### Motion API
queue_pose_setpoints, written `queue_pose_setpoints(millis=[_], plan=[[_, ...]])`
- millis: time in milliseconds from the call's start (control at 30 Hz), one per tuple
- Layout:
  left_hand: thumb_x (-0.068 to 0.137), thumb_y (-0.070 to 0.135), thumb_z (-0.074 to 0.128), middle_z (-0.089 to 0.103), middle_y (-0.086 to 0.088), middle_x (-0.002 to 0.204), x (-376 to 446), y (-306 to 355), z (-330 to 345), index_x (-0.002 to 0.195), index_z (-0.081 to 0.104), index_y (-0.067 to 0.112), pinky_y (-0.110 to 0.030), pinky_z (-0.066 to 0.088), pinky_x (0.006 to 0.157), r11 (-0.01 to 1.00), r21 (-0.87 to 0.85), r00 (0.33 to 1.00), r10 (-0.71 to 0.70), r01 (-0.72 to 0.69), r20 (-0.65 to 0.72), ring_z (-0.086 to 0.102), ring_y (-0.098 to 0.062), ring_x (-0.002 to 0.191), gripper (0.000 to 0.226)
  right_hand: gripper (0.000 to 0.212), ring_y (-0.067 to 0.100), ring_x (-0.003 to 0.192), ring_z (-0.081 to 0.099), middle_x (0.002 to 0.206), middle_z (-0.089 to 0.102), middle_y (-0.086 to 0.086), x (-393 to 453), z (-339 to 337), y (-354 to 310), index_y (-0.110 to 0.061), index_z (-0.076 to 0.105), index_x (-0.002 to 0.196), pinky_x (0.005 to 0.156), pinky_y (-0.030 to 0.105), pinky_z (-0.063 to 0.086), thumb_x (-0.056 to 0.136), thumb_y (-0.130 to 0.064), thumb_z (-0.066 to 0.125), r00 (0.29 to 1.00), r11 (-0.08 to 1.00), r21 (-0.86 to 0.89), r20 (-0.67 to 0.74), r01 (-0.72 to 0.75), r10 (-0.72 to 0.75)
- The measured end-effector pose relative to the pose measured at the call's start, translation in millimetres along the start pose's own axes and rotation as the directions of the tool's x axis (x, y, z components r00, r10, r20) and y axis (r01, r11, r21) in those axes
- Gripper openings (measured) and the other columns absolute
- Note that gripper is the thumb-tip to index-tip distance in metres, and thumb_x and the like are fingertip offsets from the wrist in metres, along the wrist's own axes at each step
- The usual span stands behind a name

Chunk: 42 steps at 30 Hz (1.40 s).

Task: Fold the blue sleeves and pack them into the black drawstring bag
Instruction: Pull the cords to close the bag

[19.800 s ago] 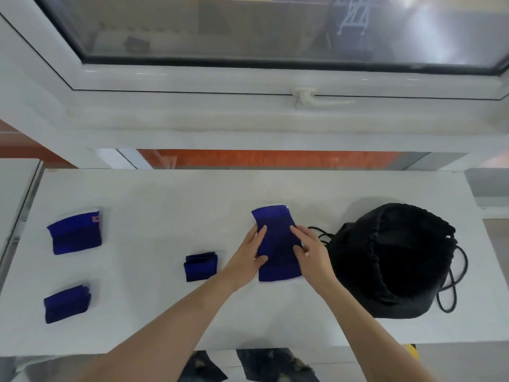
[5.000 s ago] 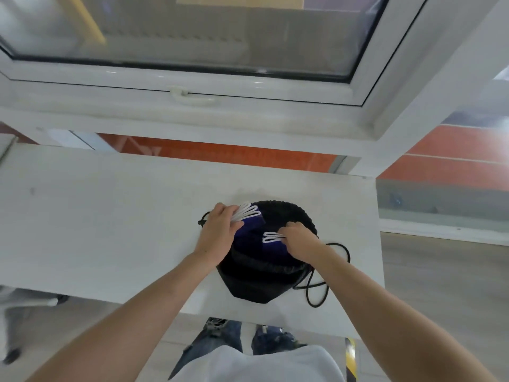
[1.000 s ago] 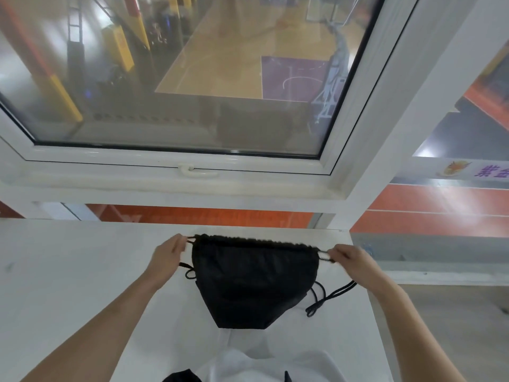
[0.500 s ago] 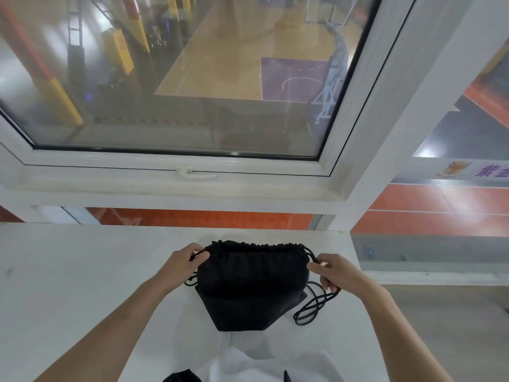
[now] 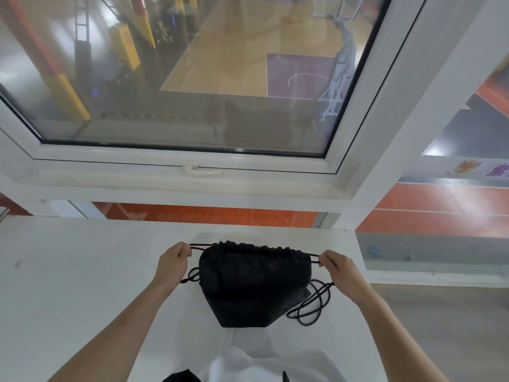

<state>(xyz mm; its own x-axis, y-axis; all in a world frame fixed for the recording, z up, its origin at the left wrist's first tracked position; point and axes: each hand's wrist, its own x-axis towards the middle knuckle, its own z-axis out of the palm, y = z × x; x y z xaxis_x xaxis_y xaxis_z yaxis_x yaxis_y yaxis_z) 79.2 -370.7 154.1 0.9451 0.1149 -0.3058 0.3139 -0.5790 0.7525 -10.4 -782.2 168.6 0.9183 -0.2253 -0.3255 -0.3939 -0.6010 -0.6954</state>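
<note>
The black drawstring bag [image 5: 253, 282] hangs over the white table's near right part, its gathered mouth drawn together at the top. My left hand [image 5: 172, 260] grips the drawstring on the bag's left side. My right hand [image 5: 337, 267] grips the drawstring on its right side. Both cords run taut from the bag's mouth to my fists. Loose loops of black cord [image 5: 311, 304] lie on the table at the bag's lower right. No blue sleeves are in sight; the bag hides whatever is inside it.
The white table [image 5: 68, 271] stretches to the left and ends just right of my right hand. Behind it stands a white window frame with a handle [image 5: 198, 169]. The floor [image 5: 440, 326] lies to the right.
Since half a second ago my hands have moved apart and up, pulling the drawstrings taut again. The bag's mouth is cinched and the bag sits higher.
</note>
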Motion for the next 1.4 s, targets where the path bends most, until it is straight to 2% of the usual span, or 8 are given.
queue_pose_setpoints(millis=[167,367,600,733,933,1167,1300,1400], plan=[[0.106,0.039,0.04,0.066,0.013,0.091,-9,3,1,0.107,0.063,0.039,-0.025,0.042,0.072,0.993,0.032,0.947,0.095,-0.11,0.308,0.059,-0.011,0.079,0.023,0.028,0.014,0.06,0.047,0.061,0.058,-0.007,-6,-2,-10,-0.015,0.059,0.073,0.06,0.027,0.04,0.098,-0.02,0.048,0.987,0.999,-0.027,0.158,-0.021,0.025],[0.098,0.03,0.051,0.053,0.009,0.063,-4,-2,6,0.073,0.053,0.021,-0.029,0.038,0.06,0.978,0.126,0.893,0.094,-0.165,0.441,0.046,-0.012,0.061,0.027,0.023,0.015,0.053,0.042,0.054,0.052,-0.008,-2,-6,-18,-0.029,0.067,0.089,0.053,0.024,0.035,0.097,-0.048,0.059,0.942,0.993,-0.109,0.323,-0.055,0.088],[0.104,0.035,0.042,0.069,0.011,0.095,-9,13,20,0.095,0.069,0.025,-0.026,0.043,0.077,0.984,0.129,0.911,0.06,-0.123,0.408,0.061,-0.009,0.091,0.031,0.022,0.013,0.062,0.058,0.079,0.073,-0.001,6,5,-26,-0.016,0.064,0.088,0.056,0.028,0.046,0.103,-0.018,0.048,0.942,0.985,-0.171,0.331,-0.001,0.058],[0.105,0.02,0.035,0.052,0.001,0.069,-6,19,30,0.087,0.06,0.01,-0.028,0.037,0.06,0.999,-0.028,0.948,-0.016,0.026,0.317,0.046,-0.014,0.062,0.033,0.026,0.012,0.06,0.042,0.071,0.053,-0.005,4,14,-30,-0.018,0.059,0.081,0.059,0.027,0.034,0.102,-0.033,0.053,0.953,0.996,-0.072,0.295,-0.045,0.065],[0.099,0.035,0.048,0.032,0.0,0.063,2,19,33,0.072,0.041,0.018,-0.033,0.026,0.061,0.939,-0.32,0.979,-0.066,0.127,0.195,0.03,-0.017,0.059,0.034,0.034,0.007,0.051,0.034,0.052,0.039,-0.014,1,13,-24,-0.007,0.059,0.08,0.053,0.024,0.029,0.105,-0.03,0.055,0.999,0.978,0.206,-0.049,-0.001,0.011],[0.1,0.026,0.047,0.022,-0.003,0.065,12,-4,8,0.078,0.041,0.011,-0.034,0.02,0.06,0.841,-0.513,0.959,-0.261,0.171,-0.107,0.022,-0.019,0.06,0.027,0.036,0.017,0.058,0.03,0.061,0.034,-0.003,5,6,6,-0.01,0.056,0.077,0.055,0.03,0.025,0.105,-0.032,0.055,0.913,0.897,0.44,-0.349,-0.041,0.213],[0.097,0.027,0.043,0.026,-0.004,0.064,12,-10,8,0.075,0.039,0.011,-0.034,0.022,0.059,0.871,-0.465,0.952,-0.259,0.157,-0.163,0.024,-0.02,0.06,0.027,0.036,0.02,0.059,0.032,0.062,0.035,0.001,7,17,9,-0.01,0.054,0.079,0.053,0.03,0.028,0.106,-0.033,0.051,0.929,0.903,0.423,-0.302,-0.071,0.215],[0.101,0.032,0.043,0.052,0.0,0.07,7,-19,14,0.082,0.063,0.013,-0.035,0.035,0.065,0.942,-0.306,0.977,-0.182,0.14,-0.114,0.04,-0.02,0.063,0.034,0.03,0.021,0.063,0.048,0.069,0.058,0.004,5,31,4,-0.011,0.063,0.081,0.06,0.032,0.039,0.104,-0.028,0.053,0.972,0.959,0.269,-0.188,-0.085,0.139]])
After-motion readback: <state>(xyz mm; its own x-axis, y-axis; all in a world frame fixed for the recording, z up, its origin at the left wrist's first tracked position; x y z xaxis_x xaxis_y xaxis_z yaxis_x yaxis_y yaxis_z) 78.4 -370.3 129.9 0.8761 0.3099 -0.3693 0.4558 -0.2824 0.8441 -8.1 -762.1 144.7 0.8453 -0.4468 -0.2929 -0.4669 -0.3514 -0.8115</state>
